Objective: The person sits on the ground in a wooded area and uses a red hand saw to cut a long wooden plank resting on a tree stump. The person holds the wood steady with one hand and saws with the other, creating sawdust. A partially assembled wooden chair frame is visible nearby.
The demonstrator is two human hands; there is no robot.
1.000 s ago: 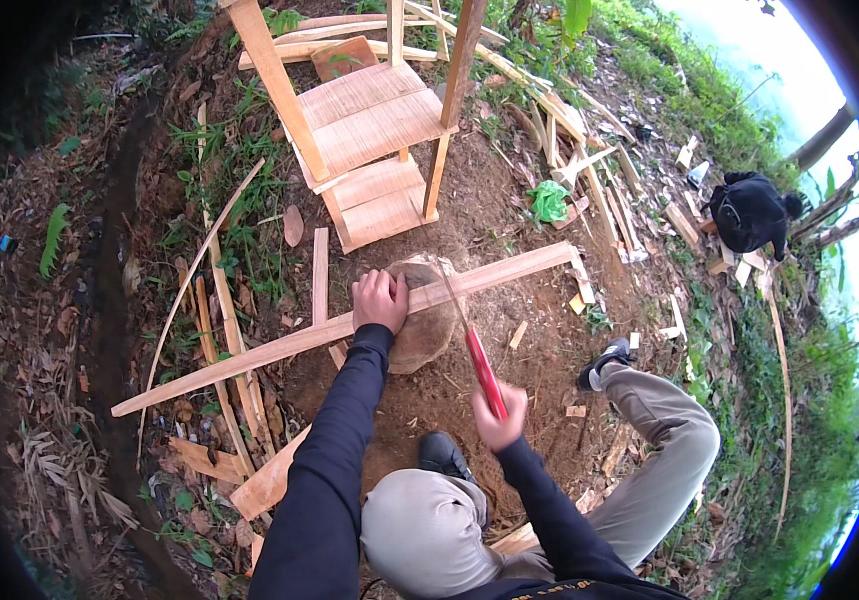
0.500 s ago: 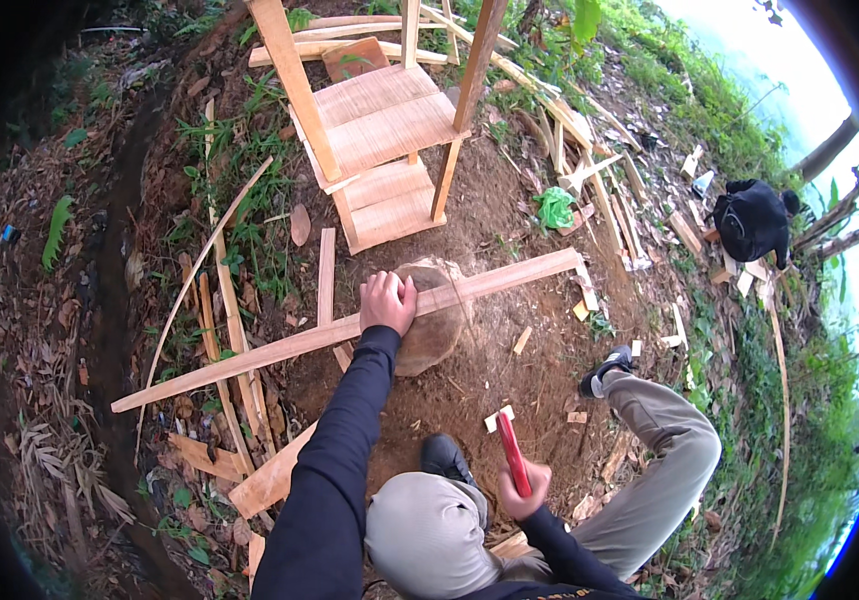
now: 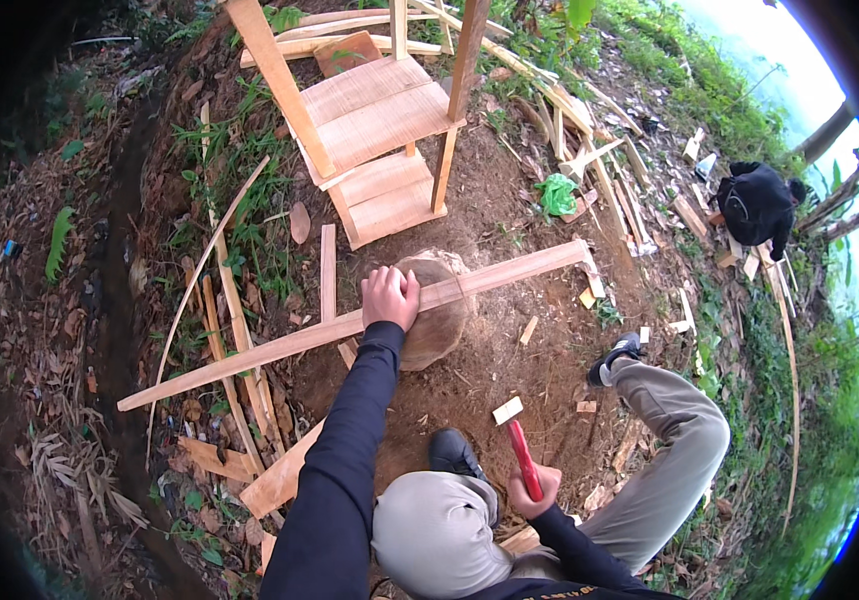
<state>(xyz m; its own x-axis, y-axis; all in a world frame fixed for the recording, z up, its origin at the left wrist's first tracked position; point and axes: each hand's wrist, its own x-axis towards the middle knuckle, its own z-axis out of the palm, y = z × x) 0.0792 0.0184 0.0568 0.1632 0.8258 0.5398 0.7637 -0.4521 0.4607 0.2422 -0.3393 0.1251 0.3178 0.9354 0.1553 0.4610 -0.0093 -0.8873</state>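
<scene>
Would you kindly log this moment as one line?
left hand: presses long plank on stump | right hand: holds red-handled tool

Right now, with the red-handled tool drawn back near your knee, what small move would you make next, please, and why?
Probably swing the red-handled tool in the right hand down onto the long plank. The left hand already pins it across the stump, and the tool is raised clear of the wood.

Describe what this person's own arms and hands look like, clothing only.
Both arms wear long, plain dark sleeves, close to black, snug down to the wrists. The left hand and the right hand are bare: no gloves, and no watch, ring or band that can be made out. No markings show along the sleeves themselves.
</scene>
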